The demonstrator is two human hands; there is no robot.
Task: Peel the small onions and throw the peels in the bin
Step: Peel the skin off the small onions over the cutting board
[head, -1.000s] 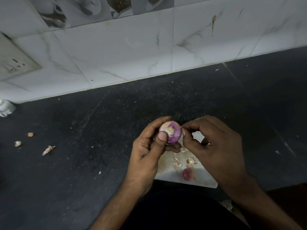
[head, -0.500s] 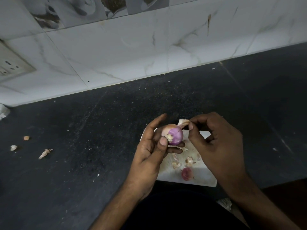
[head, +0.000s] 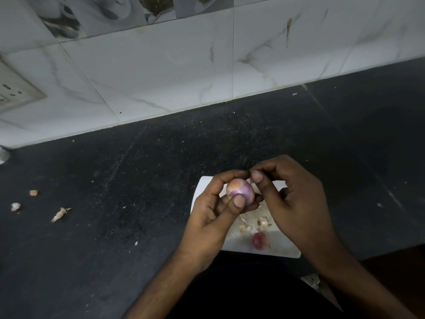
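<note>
Onion (head: 240, 192) sitting cradled in left hand (head: 213, 217), right hand (head: 296, 201) pinching skin at top; risking a tear, leaving scraps stuck.

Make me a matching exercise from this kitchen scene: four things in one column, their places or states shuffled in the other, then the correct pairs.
Column one:
1. small onion
2. white board
3. loose peel scrap
4. power socket

Column two:
A. set in the tiled wall, far left
B. held in the left hand, partly peeled, with the right hand pinching at its top
C. lying on the dark counter, left of the hands
D. flat under the hands, carrying peels

Pairs: 1-B, 2-D, 3-C, 4-A
</note>
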